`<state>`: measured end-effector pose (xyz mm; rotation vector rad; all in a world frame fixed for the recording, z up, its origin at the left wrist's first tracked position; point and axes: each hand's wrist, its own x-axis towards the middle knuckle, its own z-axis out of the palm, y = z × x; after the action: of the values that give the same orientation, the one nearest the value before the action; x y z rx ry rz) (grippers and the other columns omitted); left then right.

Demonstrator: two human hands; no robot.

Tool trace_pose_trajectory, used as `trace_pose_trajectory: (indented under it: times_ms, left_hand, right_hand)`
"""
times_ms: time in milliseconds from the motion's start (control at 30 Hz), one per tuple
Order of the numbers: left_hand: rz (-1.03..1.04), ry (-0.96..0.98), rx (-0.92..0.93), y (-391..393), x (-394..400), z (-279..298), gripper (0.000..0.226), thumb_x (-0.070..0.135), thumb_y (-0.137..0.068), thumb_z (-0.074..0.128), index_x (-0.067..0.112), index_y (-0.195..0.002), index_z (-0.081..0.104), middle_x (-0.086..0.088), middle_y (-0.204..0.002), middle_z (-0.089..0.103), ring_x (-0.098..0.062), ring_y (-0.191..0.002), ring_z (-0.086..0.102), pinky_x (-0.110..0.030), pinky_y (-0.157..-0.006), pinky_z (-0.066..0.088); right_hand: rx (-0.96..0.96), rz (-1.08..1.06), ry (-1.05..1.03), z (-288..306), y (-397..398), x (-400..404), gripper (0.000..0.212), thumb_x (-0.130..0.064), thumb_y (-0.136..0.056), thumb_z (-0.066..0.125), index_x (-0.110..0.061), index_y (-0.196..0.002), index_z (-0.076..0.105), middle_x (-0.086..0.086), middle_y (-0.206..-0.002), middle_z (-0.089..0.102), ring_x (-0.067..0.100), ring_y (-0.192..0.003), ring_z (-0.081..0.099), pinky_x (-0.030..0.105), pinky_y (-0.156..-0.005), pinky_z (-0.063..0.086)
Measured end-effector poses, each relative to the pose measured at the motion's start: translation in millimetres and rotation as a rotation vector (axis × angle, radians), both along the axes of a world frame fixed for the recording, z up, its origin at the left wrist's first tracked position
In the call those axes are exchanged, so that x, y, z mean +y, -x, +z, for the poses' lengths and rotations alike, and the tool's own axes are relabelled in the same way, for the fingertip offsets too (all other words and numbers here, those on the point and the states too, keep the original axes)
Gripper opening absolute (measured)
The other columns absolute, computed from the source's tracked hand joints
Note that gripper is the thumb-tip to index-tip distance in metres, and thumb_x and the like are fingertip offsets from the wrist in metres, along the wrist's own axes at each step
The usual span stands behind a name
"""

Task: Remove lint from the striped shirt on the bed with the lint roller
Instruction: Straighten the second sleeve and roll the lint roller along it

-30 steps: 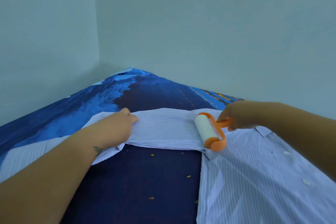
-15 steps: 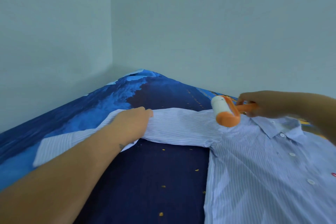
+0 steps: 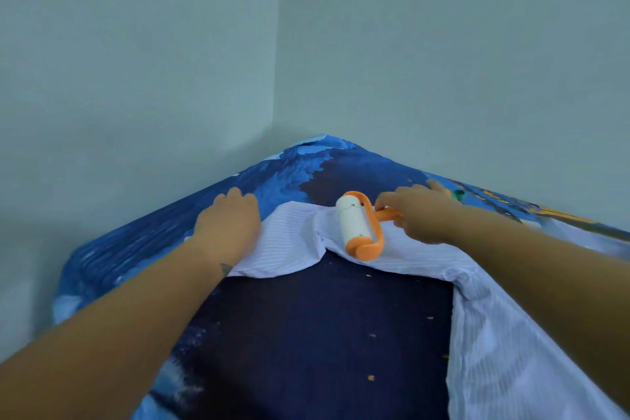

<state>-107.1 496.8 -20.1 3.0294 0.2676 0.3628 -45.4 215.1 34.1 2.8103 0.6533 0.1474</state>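
1. Two hands share my work: my left hand (image 3: 227, 222) lies flat, fingers straight, pinning the striped shirt (image 3: 296, 242) sleeve to the bed (image 3: 306, 334) so it stays taut.
2. My right hand (image 3: 417, 215) has its fingers curled round the orange handle of the lint roller (image 3: 356, 225), whose drum rests on the sleeve.
3. I can read no brand or writing.

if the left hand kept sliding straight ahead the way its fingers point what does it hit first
Past the left hand lies only blue bed sheet, then the wall where the bed ends. The wall looks like the first obstacle, though depth is hard to judge.
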Motion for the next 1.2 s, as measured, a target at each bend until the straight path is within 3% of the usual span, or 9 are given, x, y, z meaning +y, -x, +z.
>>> trace_pose_trajectory:
  times_ms: [167, 333, 500, 633, 733, 800, 933, 1033, 1200]
  left_hand:
    - [0.058, 0.075, 0.044, 7.8, 20.7, -17.6, 0.029, 0.030, -0.098, 0.035, 0.010, -0.113, 0.051, -0.011, -0.117, 0.049, -0.032, -0.107, 0.047, -0.042, -0.082, 0.042]
    - [0.007, 0.067, -0.086, 12.5, 22.8, -21.8, 0.019, 0.034, -0.099, 0.033, 0.018, -0.089, 0.034, -0.007, -0.096, 0.055, -0.025, -0.081, 0.042, -0.038, -0.070, 0.034]
    - [0.005, -0.208, -0.241, 4.0, 43.2, 2.2, 0.017, 0.036, -0.096, 0.043, 0.020, -0.096, 0.050, 0.000, -0.084, 0.061, -0.026, -0.074, 0.052, -0.033, -0.066, 0.030]
    - [0.000, -0.301, -0.266, -4.8, 56.4, 11.4, 0.004, 0.023, -0.092, 0.050, 0.023, -0.095, 0.054, 0.002, -0.085, 0.054, -0.021, -0.079, 0.041, -0.034, -0.075, 0.022]
    - [-0.040, -0.360, -0.293, -7.2, 54.5, 8.0, 0.026, 0.004, -0.085, 0.047, 0.019, -0.106, 0.051, -0.001, -0.090, 0.050, -0.025, -0.093, 0.046, -0.039, -0.093, 0.028]
    - [-0.081, -0.361, -0.311, -6.2, 44.9, 5.0, 0.031, 0.001, -0.084, 0.044, 0.015, -0.111, 0.050, -0.004, -0.098, 0.050, -0.026, -0.097, 0.046, -0.038, -0.092, 0.030]
    - [-0.170, -0.132, -0.225, -4.4, 7.4, -2.4, 0.026, 0.002, -0.086, 0.047, 0.013, -0.109, 0.051, -0.006, -0.106, 0.050, -0.025, -0.096, 0.049, -0.033, -0.068, 0.034]
    - [-0.201, 0.088, -0.127, -3.5, -11.3, -4.0, 0.019, 0.009, -0.092, 0.045, 0.014, -0.106, 0.056, -0.006, -0.107, 0.051, -0.026, -0.099, 0.052, -0.039, -0.076, 0.047]
    - [-0.199, 0.305, -0.176, 1.0, -19.5, -0.4, 0.022, 0.016, -0.096, 0.039, 0.021, -0.109, 0.056, -0.002, -0.107, 0.053, -0.022, -0.099, 0.052, -0.037, -0.080, 0.046]
  right_hand:
    - [0.047, -0.060, 0.054, -8.1, -3.9, 10.0, 0.048, -0.012, -0.092, 0.045, -0.046, -0.125, 0.041, -0.004, -0.109, 0.056, 0.023, -0.109, 0.050, 0.056, -0.108, 0.017]
    - [0.045, -0.079, 0.038, -9.1, -2.9, 13.7, 0.048, -0.011, -0.092, 0.044, -0.046, -0.125, 0.041, -0.005, -0.111, 0.057, 0.023, -0.112, 0.050, 0.058, -0.110, 0.015]
    - [0.001, -0.083, 0.078, -1.0, 0.3, 14.8, 0.048, -0.013, -0.093, 0.046, -0.047, -0.128, 0.041, -0.005, -0.115, 0.055, 0.022, -0.115, 0.048, 0.055, -0.110, 0.015]
    - [-0.005, -0.080, 0.097, 4.1, 2.1, 18.1, 0.048, -0.014, -0.094, 0.046, -0.047, -0.129, 0.040, -0.006, -0.115, 0.054, 0.021, -0.115, 0.048, 0.054, -0.110, 0.016]
    - [-0.012, -0.077, 0.101, 7.4, 1.3, 18.7, 0.049, -0.014, -0.093, 0.046, -0.048, -0.128, 0.040, -0.007, -0.108, 0.053, 0.020, -0.111, 0.049, 0.055, -0.109, 0.017]
    - [-0.009, -0.083, 0.103, 9.5, 0.7, 17.1, 0.048, -0.014, -0.093, 0.045, -0.049, -0.127, 0.040, -0.008, -0.106, 0.052, 0.019, -0.109, 0.049, 0.056, -0.109, 0.018]
    - [-0.017, -0.118, 0.159, 12.9, 0.3, 11.4, 0.049, -0.014, -0.092, 0.045, -0.049, -0.126, 0.040, -0.008, -0.110, 0.053, 0.018, -0.109, 0.049, 0.056, -0.107, 0.019]
    - [0.006, -0.132, 0.201, 11.0, 3.1, 12.1, 0.050, -0.014, -0.093, 0.043, -0.050, -0.127, 0.041, -0.008, -0.108, 0.052, 0.019, -0.111, 0.047, 0.056, -0.107, 0.020]
    - [-0.006, -0.041, 0.206, 8.1, 7.8, 31.3, 0.054, -0.013, -0.094, 0.042, -0.055, -0.129, 0.041, -0.007, -0.108, 0.054, 0.020, -0.110, 0.048, 0.052, -0.106, 0.025]
